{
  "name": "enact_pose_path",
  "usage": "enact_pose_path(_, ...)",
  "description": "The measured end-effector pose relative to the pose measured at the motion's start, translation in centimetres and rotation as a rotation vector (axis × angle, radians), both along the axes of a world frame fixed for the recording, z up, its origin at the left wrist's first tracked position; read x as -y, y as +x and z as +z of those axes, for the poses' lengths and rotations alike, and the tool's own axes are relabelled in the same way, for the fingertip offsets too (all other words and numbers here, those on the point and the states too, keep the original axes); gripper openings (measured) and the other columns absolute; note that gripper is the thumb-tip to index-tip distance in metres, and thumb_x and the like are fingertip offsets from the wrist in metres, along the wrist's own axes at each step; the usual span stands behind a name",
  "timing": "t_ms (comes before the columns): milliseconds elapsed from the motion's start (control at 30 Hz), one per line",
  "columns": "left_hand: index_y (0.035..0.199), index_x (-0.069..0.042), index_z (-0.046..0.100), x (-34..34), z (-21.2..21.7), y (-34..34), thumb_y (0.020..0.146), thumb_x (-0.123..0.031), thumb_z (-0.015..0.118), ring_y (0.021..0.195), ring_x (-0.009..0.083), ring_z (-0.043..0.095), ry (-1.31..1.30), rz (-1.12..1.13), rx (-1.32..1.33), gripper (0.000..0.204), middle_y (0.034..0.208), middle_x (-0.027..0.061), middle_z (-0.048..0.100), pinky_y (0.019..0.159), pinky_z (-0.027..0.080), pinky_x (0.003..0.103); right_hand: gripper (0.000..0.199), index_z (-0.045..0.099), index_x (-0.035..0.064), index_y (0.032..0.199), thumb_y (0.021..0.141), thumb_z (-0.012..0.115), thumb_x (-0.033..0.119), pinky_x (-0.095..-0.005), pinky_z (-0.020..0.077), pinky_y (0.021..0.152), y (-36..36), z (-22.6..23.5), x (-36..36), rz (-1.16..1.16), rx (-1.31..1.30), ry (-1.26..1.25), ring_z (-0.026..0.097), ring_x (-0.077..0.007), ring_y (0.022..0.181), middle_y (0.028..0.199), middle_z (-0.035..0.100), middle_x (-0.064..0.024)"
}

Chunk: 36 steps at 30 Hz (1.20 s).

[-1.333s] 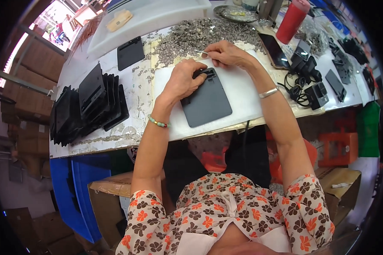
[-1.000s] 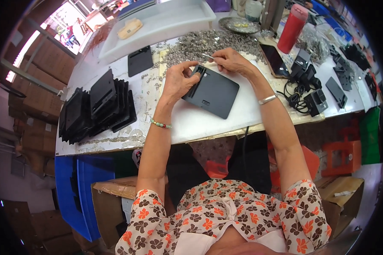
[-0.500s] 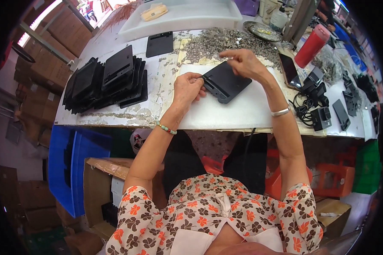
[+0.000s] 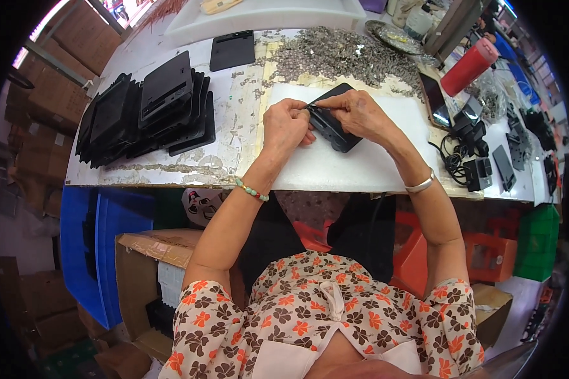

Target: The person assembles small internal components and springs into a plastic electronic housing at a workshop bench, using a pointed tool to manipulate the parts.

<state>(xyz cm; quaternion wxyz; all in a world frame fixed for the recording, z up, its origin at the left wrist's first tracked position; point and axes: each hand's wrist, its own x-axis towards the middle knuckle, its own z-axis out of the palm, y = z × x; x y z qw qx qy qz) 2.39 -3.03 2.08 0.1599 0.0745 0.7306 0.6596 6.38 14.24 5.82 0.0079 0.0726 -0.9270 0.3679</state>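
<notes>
A black plastic panel (image 4: 342,140) with a slotted strip along one side lies tilted on the white sheet (image 4: 297,172). My left hand (image 4: 287,126) pinches its upper left corner, fingers closed round the edge. My right hand (image 4: 362,117) covers much of the panel; its index finger reaches to the left fingertips and its other fingers are curled. Whatever sits between the fingertips is too small or hidden to make out. Beyond the hands spreads a heap of tiny metal pieces (image 4: 335,57).
Stacked black panels (image 4: 164,88) stand at the left, and a single panel (image 4: 232,50) lies behind. A white tray (image 4: 265,19) is at the back. To the right are a phone (image 4: 434,101), a red bottle (image 4: 469,68) and black adapters with cables (image 4: 477,174). A blue bin (image 4: 82,252) sits below left.
My right hand has come down and left from above the panel, its index finger now meeting my left fingertips at the panel's corner. The view has shifted slightly.
</notes>
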Motion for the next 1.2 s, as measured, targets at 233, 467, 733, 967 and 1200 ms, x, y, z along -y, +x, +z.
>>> enact_pose_path(233,0.104,0.011,0.061,0.0,-0.1,-0.1,0.089,-0.001,0.056,0.052,0.0169,0.067,-0.025,0.007,-0.014,0.019,0.069,0.0134,0.069,0.043,0.054,0.027,0.033,0.071,0.011,0.119,0.091,0.057,0.002,-0.0254,0.038,0.044,0.2,1.5,0.3,0.008,0.154,-0.089,0.048,-0.0073,0.049,0.06,0.058,-0.0024)
enact_pose_path(467,0.103,0.01,0.061,0.0,-0.3,-0.1,0.09,-0.001,0.056,0.052,0.0162,0.067,-0.038,0.012,-0.026,0.018,0.069,0.0129,0.068,0.044,0.055,0.027,0.032,0.071,0.0099,0.119,0.092,0.057,0.002,-0.0254,0.0356,0.04,0.3,1.2,0.7,-0.038,0.206,-0.098,0.048,-0.0072,0.047,0.058,0.056,-0.0018)
enact_pose_path(733,0.098,0.008,0.061,-0.1,-0.9,0.2,0.086,0.0,0.061,0.052,0.0161,0.067,-0.019,0.012,-0.1,0.015,0.065,0.0094,0.066,0.045,0.054,0.027,0.034,0.071,0.0026,0.115,0.087,0.053,-0.001,-0.0286,0.0449,0.046,0.3,0.7,0.9,-0.093,0.215,-0.117,0.056,-0.0119,0.048,0.059,0.063,-0.0104)
enact_pose_path(967,0.093,0.008,0.062,-0.4,-1.3,0.1,0.083,0.002,0.063,0.05,0.0167,0.065,-0.079,0.021,-0.206,0.012,0.061,0.0089,0.064,0.048,0.052,0.03,0.037,0.073,0.0019,0.109,0.077,0.056,-0.001,-0.036,0.0526,0.063,-1.4,0.5,0.6,-0.023,0.129,0.065,0.068,-0.0244,0.067,0.077,0.07,-0.0216)
enact_pose_path(1200,0.097,0.007,0.062,-0.3,-1.3,-0.1,0.085,0.004,0.06,0.052,0.0112,0.061,-0.097,0.007,-0.193,0.013,0.071,0.008,0.066,0.045,0.049,0.024,0.022,0.074,-0.0005,0.093,0.076,0.061,0.001,-0.0423,0.0535,0.081,-1.8,3.3,2.7,-0.027,0.184,0.392,0.068,-0.036,0.095,0.095,0.07,-0.0221)
